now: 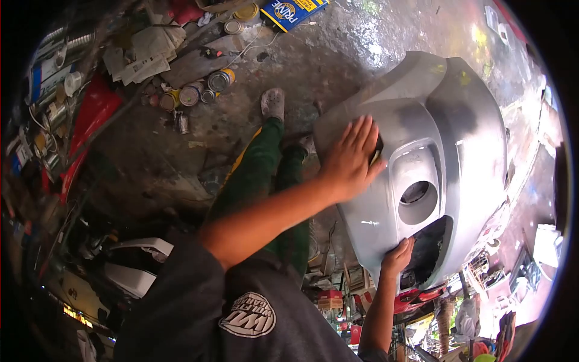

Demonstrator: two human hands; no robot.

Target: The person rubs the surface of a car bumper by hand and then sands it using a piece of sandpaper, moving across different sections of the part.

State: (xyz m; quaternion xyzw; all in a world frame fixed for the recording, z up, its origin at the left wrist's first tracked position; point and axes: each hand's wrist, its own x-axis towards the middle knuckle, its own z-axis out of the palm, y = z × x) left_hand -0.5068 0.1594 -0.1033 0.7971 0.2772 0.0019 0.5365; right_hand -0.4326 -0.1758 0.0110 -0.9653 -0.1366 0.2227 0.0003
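A grey car bumper [386,127] with darker dull patches stands on my right. It has a recessed round hole and a larger dark opening. My left hand [353,157] lies on its near face, fingers stretched together and thumb apart. Between the index finger and thumb shows the edge of a dark sanding pad [376,152] with a yellowish strip; the rest of it is hidden under the palm. Lower down, my right hand [397,258] is closed around the rim of the large opening, its fingertips partly out of sight.
Several paint cans [190,94] stand on the stained floor near my feet, with newspapers [148,53] beyond. A blue and yellow box [292,12] sits at the top. A red panel [93,117] leans at left; clutter surrounds the bumper's lower end.
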